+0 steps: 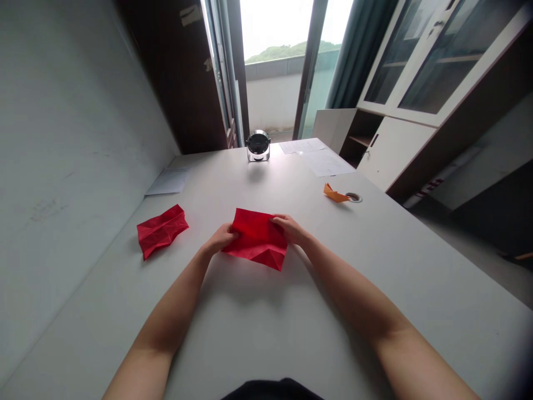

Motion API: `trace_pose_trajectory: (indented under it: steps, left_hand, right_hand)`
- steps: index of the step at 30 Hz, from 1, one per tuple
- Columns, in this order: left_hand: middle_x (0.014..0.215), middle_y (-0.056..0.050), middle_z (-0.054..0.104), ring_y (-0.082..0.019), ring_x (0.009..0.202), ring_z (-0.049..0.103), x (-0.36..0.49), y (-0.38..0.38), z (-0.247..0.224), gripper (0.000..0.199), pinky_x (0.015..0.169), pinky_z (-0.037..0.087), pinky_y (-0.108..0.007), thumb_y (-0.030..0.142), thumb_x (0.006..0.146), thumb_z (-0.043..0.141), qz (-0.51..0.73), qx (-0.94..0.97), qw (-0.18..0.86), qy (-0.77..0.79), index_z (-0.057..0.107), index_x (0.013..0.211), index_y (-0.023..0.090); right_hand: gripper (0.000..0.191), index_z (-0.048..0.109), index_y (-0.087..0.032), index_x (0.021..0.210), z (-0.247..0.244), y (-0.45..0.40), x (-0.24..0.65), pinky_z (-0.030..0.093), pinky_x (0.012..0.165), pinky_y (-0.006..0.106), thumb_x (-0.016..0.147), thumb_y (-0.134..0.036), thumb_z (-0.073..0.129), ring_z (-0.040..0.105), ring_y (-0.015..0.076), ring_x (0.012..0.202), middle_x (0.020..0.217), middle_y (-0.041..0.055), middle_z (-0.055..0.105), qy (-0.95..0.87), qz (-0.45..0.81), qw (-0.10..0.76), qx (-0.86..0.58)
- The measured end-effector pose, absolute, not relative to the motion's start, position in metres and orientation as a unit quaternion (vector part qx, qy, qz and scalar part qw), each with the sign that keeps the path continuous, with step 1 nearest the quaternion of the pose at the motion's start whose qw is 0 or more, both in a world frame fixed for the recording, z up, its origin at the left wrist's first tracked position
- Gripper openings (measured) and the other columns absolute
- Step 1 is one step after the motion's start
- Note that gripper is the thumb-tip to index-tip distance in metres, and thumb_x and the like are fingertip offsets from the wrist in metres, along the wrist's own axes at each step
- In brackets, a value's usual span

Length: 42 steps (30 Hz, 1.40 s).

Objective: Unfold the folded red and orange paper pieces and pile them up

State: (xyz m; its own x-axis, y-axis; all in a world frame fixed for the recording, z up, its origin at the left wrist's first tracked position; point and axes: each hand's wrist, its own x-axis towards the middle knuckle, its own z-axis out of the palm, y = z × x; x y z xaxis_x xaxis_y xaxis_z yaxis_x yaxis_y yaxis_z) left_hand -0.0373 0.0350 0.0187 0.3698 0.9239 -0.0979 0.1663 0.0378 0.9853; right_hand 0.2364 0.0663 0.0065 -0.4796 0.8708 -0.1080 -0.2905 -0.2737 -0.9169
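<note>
Between my two hands a sheet of red paper [257, 233] is held up, tilted, over the white table. Creases run across its lower right part. My left hand [222, 238] pinches its left edge, thumb on the near face. At the upper right edge my right hand [288, 229] grips the sheet, with its thumb on top and the other fingers mostly hidden behind the paper. A second red paper [162, 230], creased and slightly raised, lies to the left, apart from my hands. An orange folded paper boat [335, 193] rests farther off to the right.
A round black device on a metal stand [258, 145] stands at the table's far end. White printed sheets [327, 162] lie at the back right, another sheet [169, 181] at the left by the wall. A cable hole ring [353, 197] sits beside the boat. A cabinet [400, 147] stands right.
</note>
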Motion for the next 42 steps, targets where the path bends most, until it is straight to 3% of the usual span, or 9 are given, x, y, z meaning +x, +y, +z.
trace_pose_trajectory:
  steps: [6,11,16,20,24,28,31,36,42]
  left_hand:
    - [0.083,-0.006,0.073,-0.022,0.077,0.066,-0.032,0.041,0.009,0.018,0.064,0.048,-0.027,0.016,0.071,0.05,0.309,0.661,0.402,0.554,0.067,0.076,0.016]
    - [0.081,-0.005,0.072,-0.02,0.071,0.065,-0.03,0.035,0.012,0.017,0.057,0.045,-0.025,0.031,0.081,0.056,0.343,0.629,0.453,0.53,0.067,0.081,0.017]
    - [0.08,-0.009,0.073,-0.024,0.074,0.069,-0.025,0.031,0.011,0.039,0.061,0.05,-0.029,0.051,0.079,0.068,0.361,0.587,0.527,0.497,0.072,0.086,0.014]
    - [0.077,-0.009,0.073,-0.023,0.068,0.068,-0.03,0.037,0.013,0.044,0.059,0.049,-0.03,0.055,0.077,0.07,0.377,0.567,0.532,0.503,0.074,0.088,0.013]
    - [0.069,-0.005,0.068,-0.019,0.062,0.062,-0.065,0.042,0.039,0.044,0.054,0.042,-0.027,0.057,0.08,0.066,0.43,0.591,0.389,0.561,0.072,0.084,0.014]
    - [0.068,-0.005,0.063,-0.02,0.066,0.059,-0.146,0.037,0.087,0.037,0.061,0.041,-0.031,0.049,0.091,0.054,0.475,0.564,0.001,0.675,0.069,0.082,0.016]
    - [0.083,-0.012,0.069,-0.027,0.078,0.064,-0.224,0.026,0.12,0.033,0.075,0.043,-0.042,0.043,0.096,0.049,0.42,0.515,-0.215,0.716,0.07,0.1,0.018]
    - [0.099,-0.023,0.068,-0.036,0.097,0.064,-0.326,0.006,0.141,0.035,0.081,0.04,-0.052,0.033,0.095,0.043,0.301,0.541,-0.29,0.73,0.066,0.114,0.015]
    - [0.104,-0.02,0.063,-0.031,0.106,0.056,-0.319,0.014,0.1,0.029,0.091,0.035,-0.048,0.02,0.092,0.046,0.254,0.608,-0.226,0.717,0.066,0.111,0.014]
  right_hand:
    - [0.019,0.072,-0.02,0.085,0.005,0.066,0.233,0.056,0.069,0.031,0.077,-0.037,0.075,0.069,0.0209,0.075,0.085,0.0042,0.075,-0.444,0.723,0.417,-0.326]
    - [0.018,0.071,-0.02,0.083,0.005,0.067,0.232,0.055,0.067,0.03,0.077,-0.036,0.075,0.069,0.0196,0.073,0.082,0.0036,0.075,-0.428,0.718,0.432,-0.339]
    - [0.018,0.069,-0.02,0.08,0.006,0.067,0.231,0.053,0.062,0.028,0.077,-0.036,0.076,0.066,0.0183,0.069,0.077,0.0027,0.073,-0.414,0.704,0.453,-0.359]
    - [0.025,0.067,-0.021,0.083,0.004,0.068,0.232,0.054,0.069,0.03,0.078,-0.044,0.076,0.066,0.0187,0.073,0.081,0.0021,0.072,-0.413,0.706,0.472,-0.33]
    - [0.033,0.066,-0.022,0.086,0.0,0.071,0.236,0.052,0.07,0.029,0.081,-0.054,0.07,0.065,0.0167,0.071,0.079,0.0019,0.07,-0.422,0.685,0.505,-0.313]
    - [0.036,0.07,-0.021,0.091,-0.005,0.073,0.235,0.052,0.073,0.029,0.082,-0.056,0.067,0.065,0.016,0.073,0.081,0.0037,0.072,-0.445,0.676,0.498,-0.312]
    - [0.034,0.071,-0.021,0.091,-0.007,0.072,0.231,0.051,0.073,0.029,0.084,-0.054,0.069,0.065,0.0157,0.073,0.081,0.0044,0.071,-0.469,0.666,0.487,-0.315]
    - [0.031,0.072,-0.02,0.089,-0.009,0.072,0.225,0.051,0.071,0.029,0.083,-0.051,0.071,0.064,0.0163,0.073,0.08,0.0047,0.07,-0.479,0.649,0.495,-0.323]
    - [0.031,0.072,-0.021,0.088,-0.009,0.071,0.223,0.052,0.07,0.029,0.082,-0.051,0.071,0.063,0.0163,0.072,0.081,0.0047,0.07,-0.485,0.636,0.5,-0.332]
